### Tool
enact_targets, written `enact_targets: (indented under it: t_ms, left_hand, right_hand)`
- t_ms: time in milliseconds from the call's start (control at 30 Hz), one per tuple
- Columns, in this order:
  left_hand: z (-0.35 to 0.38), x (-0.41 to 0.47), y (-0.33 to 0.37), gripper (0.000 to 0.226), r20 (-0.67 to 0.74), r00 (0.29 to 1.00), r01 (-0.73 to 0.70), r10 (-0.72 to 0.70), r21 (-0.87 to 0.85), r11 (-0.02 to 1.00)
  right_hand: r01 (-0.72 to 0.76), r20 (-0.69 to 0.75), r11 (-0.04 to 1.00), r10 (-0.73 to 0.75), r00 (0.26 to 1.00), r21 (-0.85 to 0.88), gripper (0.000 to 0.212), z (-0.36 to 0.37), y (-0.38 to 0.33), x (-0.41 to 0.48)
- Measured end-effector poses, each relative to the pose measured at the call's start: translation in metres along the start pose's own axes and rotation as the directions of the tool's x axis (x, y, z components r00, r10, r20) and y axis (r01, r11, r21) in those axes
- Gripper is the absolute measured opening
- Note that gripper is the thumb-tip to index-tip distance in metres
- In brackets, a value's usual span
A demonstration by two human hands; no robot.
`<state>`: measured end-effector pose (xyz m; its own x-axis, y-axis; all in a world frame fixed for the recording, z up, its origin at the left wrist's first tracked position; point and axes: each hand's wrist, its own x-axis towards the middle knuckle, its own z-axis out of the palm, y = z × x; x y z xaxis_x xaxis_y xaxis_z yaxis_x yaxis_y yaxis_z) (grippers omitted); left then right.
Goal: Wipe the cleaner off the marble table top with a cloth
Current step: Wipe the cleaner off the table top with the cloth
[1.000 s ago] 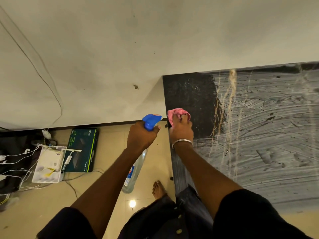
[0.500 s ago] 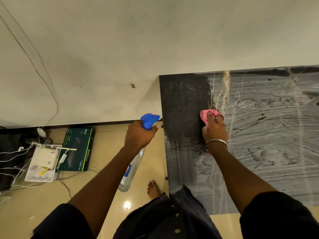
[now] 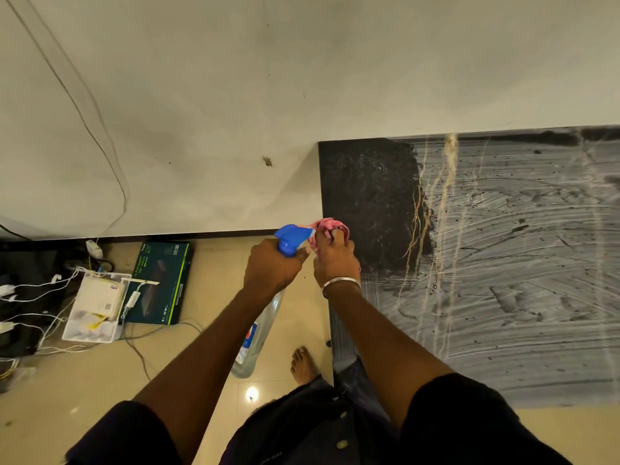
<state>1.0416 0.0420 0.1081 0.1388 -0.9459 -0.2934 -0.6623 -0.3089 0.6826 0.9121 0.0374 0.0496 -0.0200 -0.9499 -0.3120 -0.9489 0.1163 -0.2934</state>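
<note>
- Right hand (image 3: 336, 260) clenches the pink cloth (image 3: 327, 228) at the marble table top's (image 3: 523, 263) 9 o'clock edge.
- Left hand (image 3: 271, 266) grasps a blue-headed spray bottle (image 3: 256, 330).
- White cleaner streaks (image 3: 536, 313) cover the top toward 3 o'clock.

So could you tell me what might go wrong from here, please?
1. The cloth sits at the table's left edge; a stroke might slip off.
2. The bottle in the left hand hangs beside the right hand and might knock it.
3. Cleaner covers most of the top and may dry streaky.
</note>
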Motion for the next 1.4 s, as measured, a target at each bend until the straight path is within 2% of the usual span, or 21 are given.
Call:
enact_targets:
  t_ms: [133,367,533,600,733,833,1000,1100,1233,1400]
  left_hand:
    - [-0.003,0.0,-0.003,0.028,0.018,1.0,0.012,-0.012,0.002,1.0]
    - [-0.001,-0.012,0.0,0.019,0.056,0.998,0.004,-0.004,-0.002,1.0]
    - [0.001,-0.022,-0.006,0.019,0.08,0.997,0.013,-0.013,-0.003,1.0]
    - [0.0,-0.027,-0.01,0.019,0.073,0.997,0.019,-0.018,-0.007,1.0]
    - [-0.002,-0.037,-0.013,0.018,0.062,0.998,0.033,-0.032,-0.009,0.999]
    - [-0.002,-0.042,-0.012,0.018,0.044,0.999,0.029,-0.029,0.014,0.999]
    - [0.0,-0.045,-0.01,0.019,0.049,0.998,0.034,-0.035,0.017,0.999]
    - [0.005,-0.045,-0.007,0.02,0.062,0.998,0.024,-0.025,0.021,0.999]
    - [0.016,-0.051,0.002,0.018,0.067,0.997,0.025,-0.027,0.028,0.999]
    - [0.027,-0.067,0.009,0.019,0.027,0.998,0.059,-0.06,0.044,0.997]
  right_hand:
    - [0.022,-0.031,1.0,-0.022,0.999,-0.008,0.058,-0.014,0.04,-0.004]
    - [-0.25,-0.202,0.966,0.259,0.945,0.07,0.06,-0.038,0.14,-0.013]
    - [-0.344,-0.208,0.934,0.356,0.911,0.094,0.055,-0.034,0.131,-0.017]
    - [-0.316,-0.185,0.945,0.327,0.927,0.086,0.056,-0.025,0.108,-0.021]
    - [-0.161,-0.086,0.987,0.163,0.983,0.031,0.059,-0.002,0.042,-0.038]
    - [-0.073,-0.029,0.997,0.073,0.997,0.005,0.06,0.012,0.008,-0.045]
    - [0.023,-0.018,0.999,-0.024,1.0,-0.034,0.061,0.002,0.042,-0.049]
    - [-0.1,-0.137,0.995,0.1,0.986,0.006,0.062,-0.011,0.095,-0.053]
    - [-0.243,-0.192,0.969,0.246,0.95,0.037,0.059,-0.026,0.155,-0.057]
    - [-0.337,-0.174,0.94,0.34,0.924,0.049,0.06,-0.022,0.142,-0.058]
